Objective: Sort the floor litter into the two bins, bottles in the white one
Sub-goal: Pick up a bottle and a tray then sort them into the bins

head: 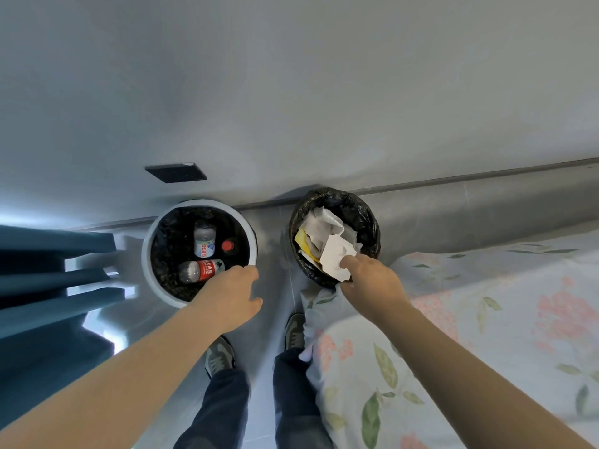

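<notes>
Head view. The right hand point(372, 283) is pinching a white crumpled paper point(337, 256) over the black-lined bin point(366, 215); its fingertips are hiding behind the sheet. The left hand point(231, 298) is hovering, loosely curled and empty, at the rim of the white bin point(146, 254), partly covering the red-labelled bottle point(201, 270) lying beside a blue-labelled bottle point(204, 239).

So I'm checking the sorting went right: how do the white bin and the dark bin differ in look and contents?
The white bin has a pale round rim, while the dark bin shows only its black bag. The white bin holds plastic bottles, including a red-label bottle lying on its side; the dark bin holds crumpled paper. The left hand is empty by the white bin; the right hand pinches a white paper over the dark bin. Both are black-lined and stand by the wall.
</notes>
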